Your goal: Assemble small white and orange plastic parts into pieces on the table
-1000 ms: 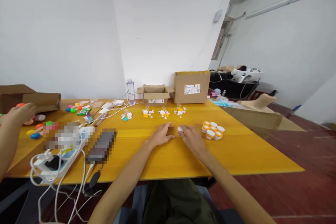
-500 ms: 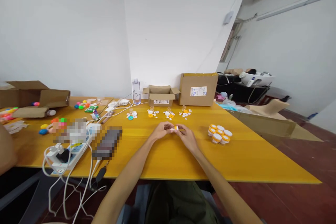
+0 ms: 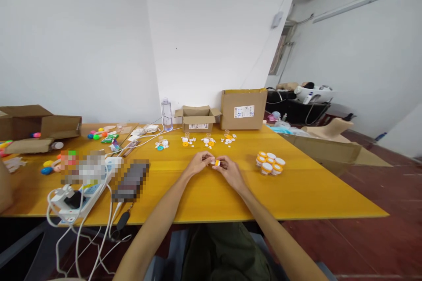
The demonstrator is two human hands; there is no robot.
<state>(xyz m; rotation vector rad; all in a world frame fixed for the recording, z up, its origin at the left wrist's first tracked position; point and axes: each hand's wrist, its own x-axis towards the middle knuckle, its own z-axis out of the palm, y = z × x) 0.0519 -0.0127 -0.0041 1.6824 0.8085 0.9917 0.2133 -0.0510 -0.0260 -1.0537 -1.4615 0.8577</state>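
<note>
My left hand [image 3: 198, 162] and right hand [image 3: 230, 168] meet at the middle of the frame, just above the yellow bench [image 3: 296, 193]. Both grips pinch the same small orange-and-white container [image 3: 216, 163], fingertips pressed on it from either side; I cannot tell whether its lid is on. Just right of my right hand stands a cluster of orange jars with white lids [image 3: 270, 163], packed touching one another, all capped. Further up the frame a row of small piles of white and orange parts [image 3: 206, 141] lies across the bench, with a teal piece at its left end. Behind them sits an open small carton [image 3: 197, 119], contents hidden, a taller closed carton [image 3: 243, 109] to its right and a clear bottle [image 3: 166, 114] to its left. At the far left an open box [image 3: 39, 125] lies with coloured balls [image 3: 95, 134] near it. Compared with a second ago, my hands have lifted off the bench and closed together on the container; the other person's hand at the left edge is gone.
</note>
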